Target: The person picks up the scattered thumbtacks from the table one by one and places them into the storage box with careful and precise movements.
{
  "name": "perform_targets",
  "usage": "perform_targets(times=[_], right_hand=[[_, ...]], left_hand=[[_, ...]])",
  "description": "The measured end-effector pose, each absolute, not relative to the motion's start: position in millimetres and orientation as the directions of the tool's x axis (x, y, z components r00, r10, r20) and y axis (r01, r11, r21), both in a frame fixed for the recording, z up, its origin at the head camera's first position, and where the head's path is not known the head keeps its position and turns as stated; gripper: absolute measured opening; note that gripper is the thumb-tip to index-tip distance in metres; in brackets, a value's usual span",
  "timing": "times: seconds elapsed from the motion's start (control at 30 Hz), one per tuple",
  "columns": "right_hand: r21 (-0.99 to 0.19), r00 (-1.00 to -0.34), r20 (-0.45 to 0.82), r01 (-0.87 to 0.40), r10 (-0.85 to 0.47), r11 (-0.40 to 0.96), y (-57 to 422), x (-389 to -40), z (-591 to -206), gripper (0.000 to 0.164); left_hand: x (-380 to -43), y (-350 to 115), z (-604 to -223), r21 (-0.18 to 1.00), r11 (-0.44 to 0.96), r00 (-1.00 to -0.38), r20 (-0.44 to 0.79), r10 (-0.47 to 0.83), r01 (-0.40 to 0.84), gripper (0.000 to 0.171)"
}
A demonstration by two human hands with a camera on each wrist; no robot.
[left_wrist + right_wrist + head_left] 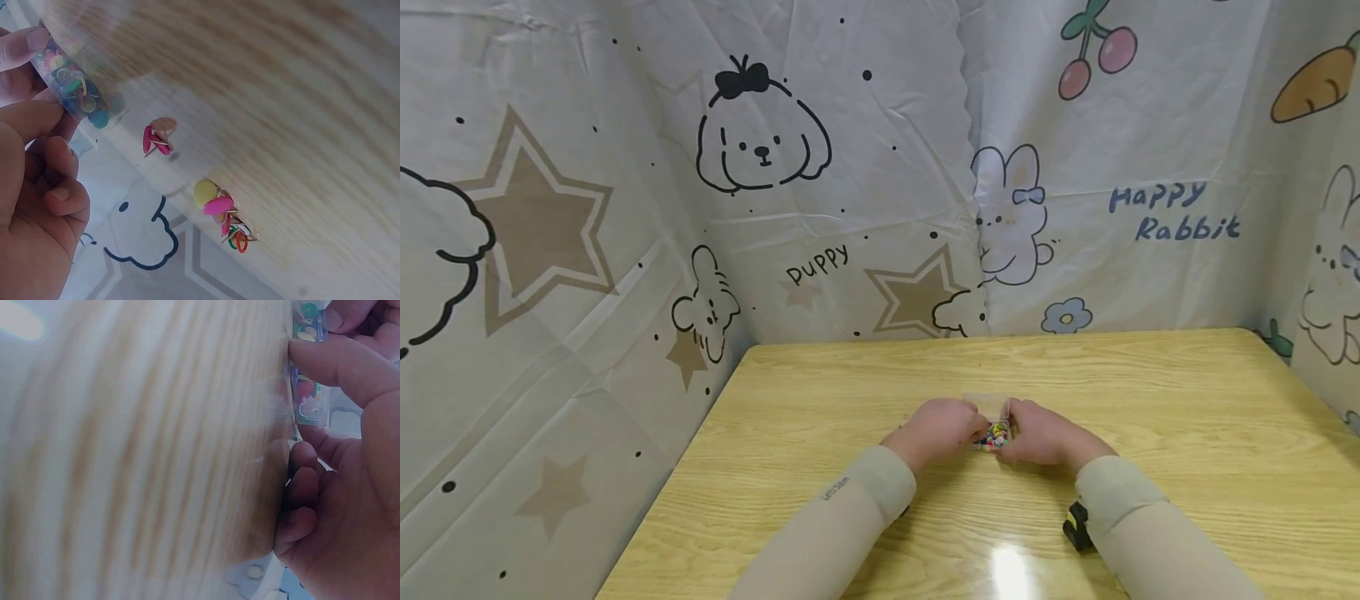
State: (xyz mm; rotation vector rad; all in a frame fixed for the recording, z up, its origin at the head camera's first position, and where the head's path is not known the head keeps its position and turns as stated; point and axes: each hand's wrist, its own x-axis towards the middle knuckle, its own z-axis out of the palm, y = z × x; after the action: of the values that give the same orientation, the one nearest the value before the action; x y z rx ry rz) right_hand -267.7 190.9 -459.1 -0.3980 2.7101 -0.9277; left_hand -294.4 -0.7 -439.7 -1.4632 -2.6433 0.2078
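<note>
A small clear plastic box (997,448) of colourful thumbtacks (997,433) sits on the table with its clear lid (988,405) raised at the back. My right hand (1043,435) grips the box's right side, the thumb along its near wall in the right wrist view. From the left, my left hand (946,427) reaches in with bent fingers, its fingertips among the tacks at the box's left end. Whether it pinches a tack I cannot tell. In the left wrist view, a few pink and tan thumbtacks (159,136) and a larger mixed cluster of tacks (220,206) lie on the table.
The wooden table (820,392) reaches to a printed cloth curtain (850,167) at the back and sides. A black and yellow device (1077,525) shows by the right cuff. The tack clusters lie near the left hand, some with points sticking sideways.
</note>
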Motion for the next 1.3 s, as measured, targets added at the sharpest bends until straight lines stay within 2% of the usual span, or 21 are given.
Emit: perform_targets(times=[0.33,0.7,0.93,1.07,1.3], right_hand=[[-0.621,-0.934,-0.140,-0.175,-0.328,0.764,190.8,-268.2,-459.4,0.039],[-0.627,-0.932,-0.139,-0.180,-0.336,0.758,190.7,-268.3,-460.4,0.039],[-0.633,-0.932,-0.151,-0.166,-0.331,0.756,189.0,-267.9,-456.6,0.043],[-0.636,-0.930,-0.159,-0.161,-0.333,0.754,188.6,-267.1,-455.4,0.044],[-0.640,-0.929,-0.159,-0.160,-0.334,0.752,189.1,-267.6,-457.2,0.043]], left_hand=[[-295.2,-7.1,-434.6,-0.136,0.565,-0.562,0.061,0.825,0.814,0.011],[-298.1,-20.1,-433.0,-0.110,0.541,-0.535,0.083,0.841,0.834,0.009],[-301.8,-46.7,-430.1,-0.034,0.614,-0.614,-0.009,0.789,0.789,0.010],[-303.7,-58.8,-432.6,-0.017,0.630,-0.630,-0.047,0.775,0.777,0.003],[-302.0,-68.3,-439.4,0.009,0.646,-0.643,-0.088,0.761,0.763,0.012]])
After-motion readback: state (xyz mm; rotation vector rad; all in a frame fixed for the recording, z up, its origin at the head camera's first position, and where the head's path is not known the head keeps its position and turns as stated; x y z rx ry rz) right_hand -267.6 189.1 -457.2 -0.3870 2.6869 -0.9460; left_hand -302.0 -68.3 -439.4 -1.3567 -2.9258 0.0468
